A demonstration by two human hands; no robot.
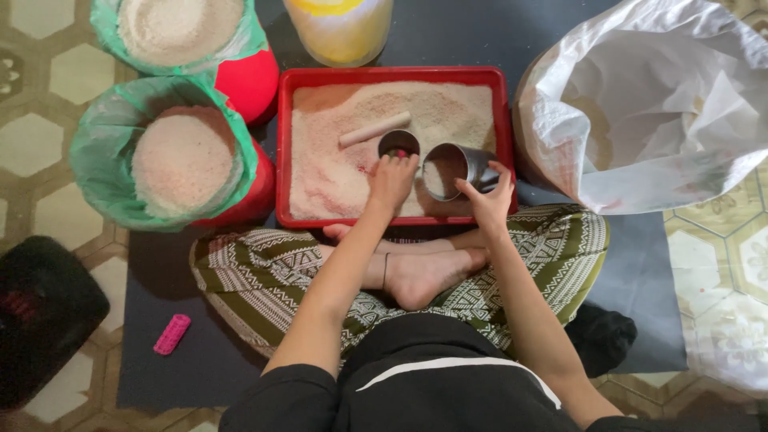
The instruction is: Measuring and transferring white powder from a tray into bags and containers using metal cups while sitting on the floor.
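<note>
Sitting cross-legged on a dark mat (200, 360), the person works over a red tray (392, 75) of pale pinkish grain set directly ahead of the knees. Right hand (486, 198): fingers curled closed around a metal cup (452, 166), which lies tipped on its side with its mouth facing left and its long axis running left to right across the near part of the tray. Left hand (391, 181): fingers bent loosely, tips resting at the rim of a second, small round cup (398, 144) that stands upright, sunk in the grain; whether it grips the rim cannot be told. The two cups sit just beside each other, the tipped one to the right of the upright one, so its mouth points towards it. A short pale stick (374, 129) lies on the grain just beyond the upright cup, angled. Two green-lined buckets (172, 160) of grain stand to the left of the tray, a white sack (648, 104) to the right.
</note>
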